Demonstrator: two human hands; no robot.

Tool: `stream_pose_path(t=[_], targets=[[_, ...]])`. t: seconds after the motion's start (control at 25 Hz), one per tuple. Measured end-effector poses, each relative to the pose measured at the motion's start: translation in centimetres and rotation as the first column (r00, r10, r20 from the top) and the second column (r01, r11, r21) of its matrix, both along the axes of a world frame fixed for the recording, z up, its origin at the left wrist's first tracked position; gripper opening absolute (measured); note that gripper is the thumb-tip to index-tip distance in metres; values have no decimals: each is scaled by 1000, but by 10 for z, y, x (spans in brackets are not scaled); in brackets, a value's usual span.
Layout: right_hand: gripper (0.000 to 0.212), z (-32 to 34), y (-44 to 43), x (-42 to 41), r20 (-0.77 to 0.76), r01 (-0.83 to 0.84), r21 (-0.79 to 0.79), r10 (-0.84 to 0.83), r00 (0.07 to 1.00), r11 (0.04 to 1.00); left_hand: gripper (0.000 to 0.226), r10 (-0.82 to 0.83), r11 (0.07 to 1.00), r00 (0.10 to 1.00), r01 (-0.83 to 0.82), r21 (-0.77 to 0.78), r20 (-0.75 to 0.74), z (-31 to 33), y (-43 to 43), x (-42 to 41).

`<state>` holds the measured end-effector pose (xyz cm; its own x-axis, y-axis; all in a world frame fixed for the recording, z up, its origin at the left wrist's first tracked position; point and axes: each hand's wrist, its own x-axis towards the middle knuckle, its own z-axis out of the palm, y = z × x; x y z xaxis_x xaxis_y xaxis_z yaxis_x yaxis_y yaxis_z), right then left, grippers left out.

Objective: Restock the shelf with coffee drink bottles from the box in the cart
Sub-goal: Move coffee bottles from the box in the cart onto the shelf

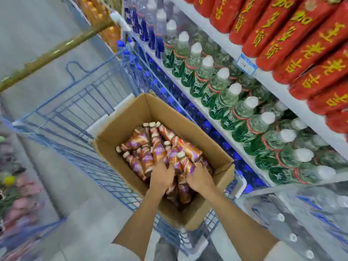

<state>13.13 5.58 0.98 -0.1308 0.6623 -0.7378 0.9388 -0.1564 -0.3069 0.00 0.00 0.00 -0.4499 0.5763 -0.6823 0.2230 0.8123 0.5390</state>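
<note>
Left hand [161, 176] and right hand [200, 178] each curl round bottles [158, 147] heaped in the box [131, 117]; lifting several at once, I'd fear one slipping loose and dropping.

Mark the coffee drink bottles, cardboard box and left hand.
coffee drink bottles [158, 148]: head view, a bottle's label.
cardboard box [130, 118]: head view, bare inner wall.
left hand [161, 177]: head view, back of hand.

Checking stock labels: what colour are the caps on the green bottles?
White caps; head view shows them best.
</note>
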Motion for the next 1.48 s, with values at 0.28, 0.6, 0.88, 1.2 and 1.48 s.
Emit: stream_pose_path(t=[0.28,0.6,0.88,1.2,1.48], targets=[[88,-44,0,-6,150,17,4,-17,989,1000,66,136,990,987,-131,-60,84,-51,32,21],[74,-31,12,3,57,79,-98,-74,996,992,13,283,959,939,-274,-71,197,-37,45,10],[54,26,15,22,-360,315,-302,-414,836,900,40,474,851,498,-472,-232,726,32,-8,-5],[64,120,-5,48,-668,427,-445,-609,427,787,68,201,862,616,-480,161,762,116,-38,5],[58,168,-22,91,-808,477,-405,-550,212,780,84,-136,859,644,-302,413,753,156,-20,36]])
